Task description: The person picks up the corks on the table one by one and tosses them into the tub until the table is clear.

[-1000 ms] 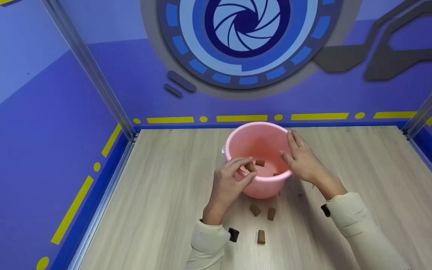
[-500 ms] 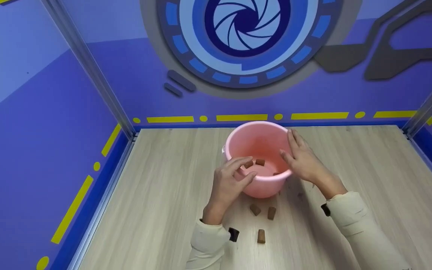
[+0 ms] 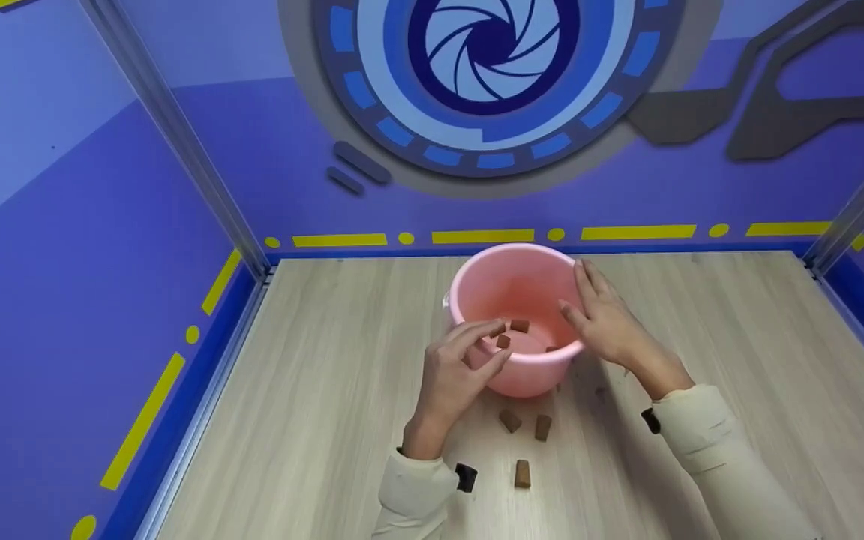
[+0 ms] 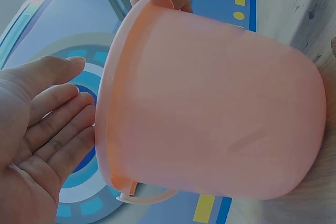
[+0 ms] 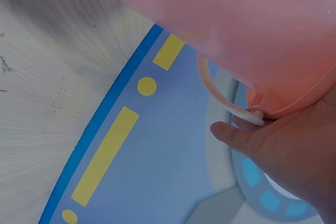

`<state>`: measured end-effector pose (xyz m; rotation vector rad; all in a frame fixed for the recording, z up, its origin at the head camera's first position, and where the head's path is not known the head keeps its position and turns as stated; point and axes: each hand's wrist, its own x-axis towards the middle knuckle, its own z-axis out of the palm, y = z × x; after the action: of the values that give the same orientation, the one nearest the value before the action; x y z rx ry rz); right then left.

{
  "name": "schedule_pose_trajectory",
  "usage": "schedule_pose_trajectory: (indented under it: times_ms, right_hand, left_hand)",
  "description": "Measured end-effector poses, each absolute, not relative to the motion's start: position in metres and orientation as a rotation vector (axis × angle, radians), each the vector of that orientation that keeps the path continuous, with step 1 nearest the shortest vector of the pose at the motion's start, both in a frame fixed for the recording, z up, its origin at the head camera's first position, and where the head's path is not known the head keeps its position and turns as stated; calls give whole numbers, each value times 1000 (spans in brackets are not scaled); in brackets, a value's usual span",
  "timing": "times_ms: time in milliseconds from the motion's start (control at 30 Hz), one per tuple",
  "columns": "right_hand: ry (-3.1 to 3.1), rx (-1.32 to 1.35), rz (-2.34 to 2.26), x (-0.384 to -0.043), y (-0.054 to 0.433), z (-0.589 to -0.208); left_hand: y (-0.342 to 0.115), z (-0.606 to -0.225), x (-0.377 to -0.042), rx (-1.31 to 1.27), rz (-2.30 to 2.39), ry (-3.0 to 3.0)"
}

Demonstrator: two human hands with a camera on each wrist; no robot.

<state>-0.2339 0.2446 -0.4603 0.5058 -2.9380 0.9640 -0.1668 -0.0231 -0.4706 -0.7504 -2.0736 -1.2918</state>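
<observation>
A pink bucket (image 3: 529,375) stands on the table in the head view, with several small brown corks (image 3: 520,326) inside. My left hand (image 3: 451,371) hovers over the near left rim, thumb and fingers apart with nothing between them. Just beyond its fingertips a cork (image 3: 503,341) shows inside the bucket. In the left wrist view this hand (image 4: 47,124) has its fingers nearly straight beside the rim. My right hand (image 3: 612,322) holds the bucket's right rim, thumb over the inside. Near its fingers in the right wrist view is the bucket's handle (image 5: 218,93).
In front of the bucket, two corks (image 3: 543,427) lie side by side, and another cork (image 3: 522,474) lies closer to me. The wood-grain table (image 3: 327,390) meets a patterned blue wall (image 3: 372,210) just behind the bucket.
One second ago my left hand pinched a cork over the rim. Its fingers have parted, and the cork has dropped into the bucket. My right hand has stayed on the rim.
</observation>
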Motion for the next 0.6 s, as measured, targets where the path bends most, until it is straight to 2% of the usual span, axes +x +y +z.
schedule_pose_trajectory:
  times_ms: [600]
  right_hand:
    - [-2911,518,965,-235,244,-459]
  left_hand:
    - [-32,-475,-147,-700,-1409,-2057]
